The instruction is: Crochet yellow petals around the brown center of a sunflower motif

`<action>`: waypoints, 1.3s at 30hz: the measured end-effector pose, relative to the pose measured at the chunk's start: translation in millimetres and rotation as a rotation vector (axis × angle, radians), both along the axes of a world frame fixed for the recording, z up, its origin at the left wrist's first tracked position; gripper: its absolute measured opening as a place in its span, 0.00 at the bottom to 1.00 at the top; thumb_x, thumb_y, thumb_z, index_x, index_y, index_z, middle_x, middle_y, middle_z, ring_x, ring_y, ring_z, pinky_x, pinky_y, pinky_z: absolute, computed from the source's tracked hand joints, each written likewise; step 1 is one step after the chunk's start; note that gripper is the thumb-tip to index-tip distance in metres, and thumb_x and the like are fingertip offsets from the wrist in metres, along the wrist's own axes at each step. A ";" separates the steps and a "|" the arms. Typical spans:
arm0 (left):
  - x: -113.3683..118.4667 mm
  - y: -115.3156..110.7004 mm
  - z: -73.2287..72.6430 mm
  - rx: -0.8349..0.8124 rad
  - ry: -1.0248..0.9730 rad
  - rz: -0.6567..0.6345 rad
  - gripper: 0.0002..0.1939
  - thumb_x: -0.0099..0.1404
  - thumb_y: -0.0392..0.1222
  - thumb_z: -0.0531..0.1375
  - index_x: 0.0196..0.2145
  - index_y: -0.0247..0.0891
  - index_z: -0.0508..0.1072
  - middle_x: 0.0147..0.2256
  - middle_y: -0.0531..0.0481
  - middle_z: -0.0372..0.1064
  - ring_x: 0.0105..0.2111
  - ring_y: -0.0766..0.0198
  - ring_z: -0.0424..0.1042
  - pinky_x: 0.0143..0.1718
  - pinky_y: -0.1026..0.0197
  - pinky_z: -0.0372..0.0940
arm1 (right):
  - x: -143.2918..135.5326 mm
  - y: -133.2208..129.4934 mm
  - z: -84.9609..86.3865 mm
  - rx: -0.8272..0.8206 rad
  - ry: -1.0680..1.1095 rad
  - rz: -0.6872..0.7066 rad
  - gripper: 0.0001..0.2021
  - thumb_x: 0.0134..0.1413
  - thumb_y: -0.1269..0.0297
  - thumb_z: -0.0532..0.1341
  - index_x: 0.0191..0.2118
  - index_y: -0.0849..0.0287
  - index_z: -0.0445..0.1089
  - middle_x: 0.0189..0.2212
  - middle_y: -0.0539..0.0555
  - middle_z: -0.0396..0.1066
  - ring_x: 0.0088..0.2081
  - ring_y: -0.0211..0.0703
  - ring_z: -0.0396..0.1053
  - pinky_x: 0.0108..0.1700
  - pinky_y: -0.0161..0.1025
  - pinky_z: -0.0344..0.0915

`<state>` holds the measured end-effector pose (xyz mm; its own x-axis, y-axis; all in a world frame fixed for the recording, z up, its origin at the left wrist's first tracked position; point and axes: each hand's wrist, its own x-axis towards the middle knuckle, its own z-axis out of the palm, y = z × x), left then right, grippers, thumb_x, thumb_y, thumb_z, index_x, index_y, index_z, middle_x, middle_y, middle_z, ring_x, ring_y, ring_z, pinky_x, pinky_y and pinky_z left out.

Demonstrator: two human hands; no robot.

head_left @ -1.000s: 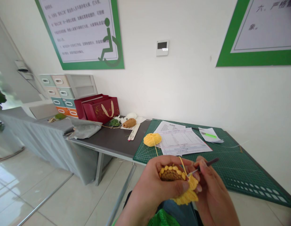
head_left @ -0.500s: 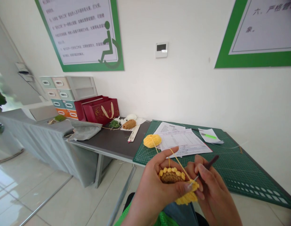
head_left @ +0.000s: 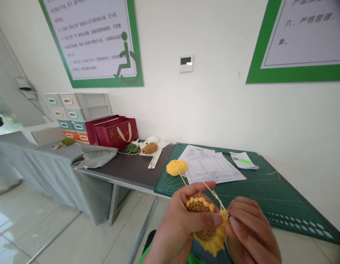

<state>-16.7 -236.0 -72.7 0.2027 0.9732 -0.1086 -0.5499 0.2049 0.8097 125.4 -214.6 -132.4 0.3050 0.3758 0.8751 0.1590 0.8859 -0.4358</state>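
A round crochet piece (head_left: 200, 207), brown in the middle with a yellow edge, is pinched between the thumb and fingers of my left hand (head_left: 183, 220). Yellow yarn runs over my raised left index finger to the piece. My right hand (head_left: 249, 227) is closed around a crochet hook (head_left: 219, 200), whose metal shaft points up and left at the yarn beside the yellow edge. The hook's handle is hidden in my fingers. A yellow yarn ball (head_left: 177, 167) lies on the green cutting mat, its strand leading to my left hand.
Printed sheets (head_left: 214, 168) and a notepad with a green pen (head_left: 243, 160) lie on the mat (head_left: 269, 190). Further left are brown yarn (head_left: 149, 148), green yarn (head_left: 132, 147), red gift bags (head_left: 117, 134), a grey cloth (head_left: 97, 157) and drawers (head_left: 73, 114).
My right hand has turned, and the hook now points up and left with its handle hidden. The crochet piece has tilted, showing more of its yellow lower edge. The view has shifted slightly.
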 end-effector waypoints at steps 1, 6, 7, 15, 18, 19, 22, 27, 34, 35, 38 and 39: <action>-1.1 1.2 -1.1 -0.040 -0.038 -0.065 0.35 0.37 0.31 0.81 0.47 0.33 0.84 0.26 0.52 0.77 0.24 0.70 0.72 0.30 0.68 0.66 | -2.8 -0.5 1.3 0.041 0.044 0.042 0.04 0.53 0.66 0.72 0.34 0.48 0.78 0.25 0.48 0.76 0.25 0.44 0.71 0.30 0.49 0.71; -6.1 4.6 1.3 -0.004 -0.060 -0.142 0.35 0.35 0.30 0.81 0.45 0.36 0.85 0.25 0.52 0.77 0.24 0.69 0.72 0.30 0.67 0.66 | -13.1 -8.9 17.9 -0.137 0.358 0.418 0.04 0.67 0.62 0.61 0.38 0.53 0.71 0.22 0.47 0.68 0.23 0.38 0.64 0.28 0.40 0.67; -7.0 4.3 2.9 0.015 -0.049 -0.143 0.33 0.35 0.30 0.81 0.44 0.36 0.86 0.25 0.51 0.78 0.24 0.70 0.72 0.29 0.68 0.65 | -12.1 -10.4 21.4 -0.187 0.391 0.486 0.06 0.69 0.62 0.58 0.38 0.54 0.71 0.20 0.46 0.65 0.23 0.37 0.62 0.28 0.38 0.66; -7.1 -1.0 7.8 0.141 0.164 0.010 0.27 0.42 0.38 0.81 0.42 0.37 0.86 0.27 0.53 0.77 0.25 0.70 0.71 0.28 0.68 0.63 | -8.0 -11.2 21.8 -0.606 0.339 0.762 0.12 0.68 0.58 0.60 0.31 0.55 0.67 0.22 0.47 0.63 0.21 0.33 0.56 0.23 0.30 0.60; -5.8 0.0 7.0 0.161 0.197 0.083 0.31 0.42 0.38 0.81 0.46 0.37 0.84 0.27 0.55 0.75 0.23 0.73 0.68 0.26 0.69 0.60 | -7.2 -7.0 13.5 -0.448 0.238 0.537 0.04 0.65 0.63 0.64 0.36 0.52 0.71 0.29 0.49 0.69 0.30 0.37 0.68 0.31 0.32 0.69; -5.6 0.4 6.7 0.159 0.191 0.089 0.32 0.42 0.36 0.81 0.47 0.36 0.83 0.27 0.56 0.74 0.23 0.73 0.67 0.25 0.70 0.59 | -5.8 -5.6 10.8 -0.395 0.183 0.456 0.03 0.64 0.65 0.65 0.37 0.52 0.72 0.31 0.50 0.70 0.34 0.39 0.70 0.35 0.34 0.71; -5.4 0.9 5.4 0.154 0.168 0.078 0.33 0.41 0.34 0.81 0.47 0.36 0.83 0.28 0.55 0.74 0.25 0.72 0.69 0.27 0.69 0.61 | 0.0 -3.3 5.1 -0.326 0.040 0.289 0.03 0.62 0.68 0.66 0.39 0.52 0.74 0.34 0.52 0.72 0.39 0.42 0.74 0.38 0.35 0.74; -5.2 -0.2 2.2 0.155 0.191 0.087 0.31 0.44 0.39 0.80 0.48 0.36 0.83 0.30 0.53 0.74 0.27 0.69 0.70 0.30 0.66 0.65 | 1.7 -9.0 6.6 -0.455 -0.028 0.184 0.01 0.60 0.65 0.67 0.37 0.52 0.75 0.33 0.51 0.76 0.34 0.39 0.76 0.36 0.31 0.74; -4.9 -1.2 1.4 0.170 0.178 0.102 0.27 0.45 0.37 0.80 0.45 0.37 0.83 0.31 0.54 0.75 0.28 0.69 0.71 0.31 0.66 0.66 | -2.3 -17.8 5.3 -0.622 0.090 0.147 0.05 0.57 0.60 0.70 0.37 0.52 0.76 0.31 0.50 0.75 0.33 0.38 0.76 0.36 0.30 0.74; -5.0 -1.2 1.8 0.162 0.162 0.087 0.28 0.44 0.37 0.80 0.44 0.37 0.83 0.31 0.54 0.75 0.28 0.69 0.71 0.31 0.66 0.66 | -0.5 -16.0 1.9 -0.615 0.089 0.191 0.05 0.57 0.61 0.71 0.38 0.52 0.76 0.32 0.50 0.76 0.33 0.39 0.77 0.36 0.30 0.75; -4.7 -0.7 3.0 0.109 0.078 0.016 0.29 0.40 0.36 0.82 0.42 0.36 0.84 0.28 0.55 0.75 0.26 0.70 0.71 0.29 0.67 0.65 | 3.6 -9.3 -9.0 -0.621 0.195 0.402 0.06 0.58 0.61 0.70 0.40 0.50 0.74 0.35 0.50 0.78 0.34 0.40 0.78 0.37 0.34 0.76; -4.4 -0.4 3.3 0.090 0.049 0.000 0.29 0.39 0.35 0.82 0.41 0.35 0.84 0.27 0.55 0.76 0.25 0.70 0.71 0.28 0.68 0.65 | 3.7 -7.4 -11.8 -0.625 0.252 0.479 0.06 0.59 0.61 0.69 0.40 0.50 0.74 0.36 0.50 0.78 0.34 0.41 0.78 0.37 0.36 0.76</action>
